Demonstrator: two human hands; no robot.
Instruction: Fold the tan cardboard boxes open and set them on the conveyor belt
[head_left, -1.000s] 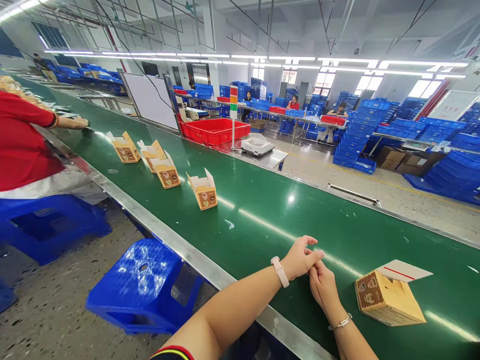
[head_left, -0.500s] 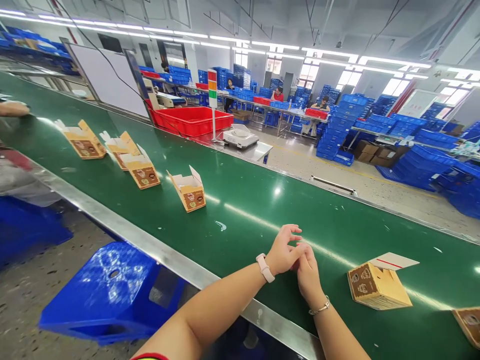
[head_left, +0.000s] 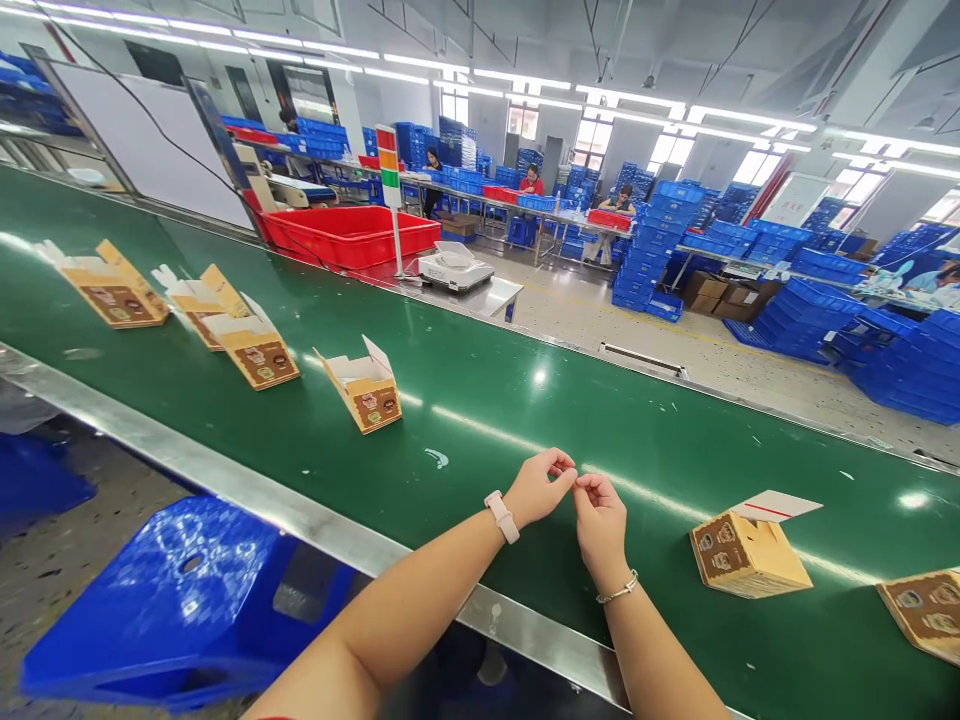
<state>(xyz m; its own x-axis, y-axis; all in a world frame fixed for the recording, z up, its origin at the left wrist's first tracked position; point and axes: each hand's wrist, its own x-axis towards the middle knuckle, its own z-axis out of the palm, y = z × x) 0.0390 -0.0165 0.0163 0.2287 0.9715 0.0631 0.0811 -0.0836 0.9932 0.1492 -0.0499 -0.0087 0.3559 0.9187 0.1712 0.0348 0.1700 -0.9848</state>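
While both wrists rest on the belt (head_left: 525,400) | left hand (head_left: 536,488) and right hand (head_left: 600,520) curled, fingertips meeting, holding nothing visible | open carton (head_left: 750,550) near right.

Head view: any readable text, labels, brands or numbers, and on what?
None can be read.
Nearest carton: round printed pictures on its brown end, any wording too small.
Other cartons on the belt: print blurred.
White sign on the far wall: red marks, illegible.
Scale: no legible display.
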